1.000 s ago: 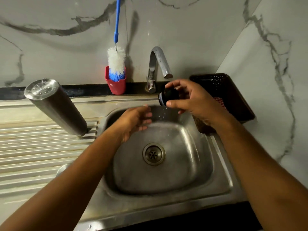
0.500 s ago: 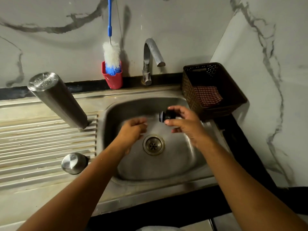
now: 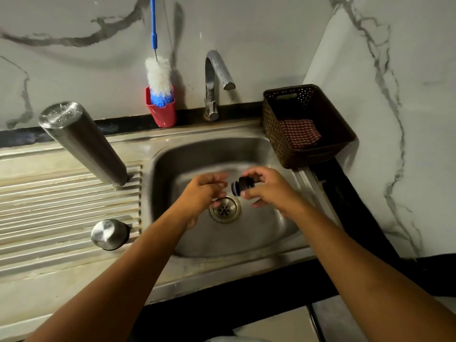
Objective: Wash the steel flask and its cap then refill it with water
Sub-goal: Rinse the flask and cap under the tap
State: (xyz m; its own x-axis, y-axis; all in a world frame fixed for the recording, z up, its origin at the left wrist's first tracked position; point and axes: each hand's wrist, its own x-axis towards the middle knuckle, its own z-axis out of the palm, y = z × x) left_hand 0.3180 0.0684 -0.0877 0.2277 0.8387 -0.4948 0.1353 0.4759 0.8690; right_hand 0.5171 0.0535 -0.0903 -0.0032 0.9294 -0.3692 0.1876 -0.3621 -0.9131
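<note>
The steel flask [image 3: 84, 144] stands upside down on the ribbed drainboard [image 3: 61, 206], left of the sink basin [image 3: 246, 233]. A round steel cap [image 3: 109, 234] lies on the drainboard near the basin's edge. My right hand [image 3: 269, 191] holds a small black inner stopper [image 3: 243, 184] by the fingertips above the drain [image 3: 225, 209]. My left hand [image 3: 204, 193] hovers just left of the stopper, fingers loosely curled, holding nothing. The tap [image 3: 214, 80] shows no water running.
A red cup [image 3: 162, 112] with a blue-and-white bottle brush [image 3: 158, 75] stands behind the sink. A brown plastic basket [image 3: 306, 124] with a checked cloth [image 3: 299, 133] sits at the right, against the marble wall. The counter's dark front edge runs below.
My right hand has brought the stopper down from under the tap spout to just above the drain. My left hand has moved closer to it. The view has pulled back.
</note>
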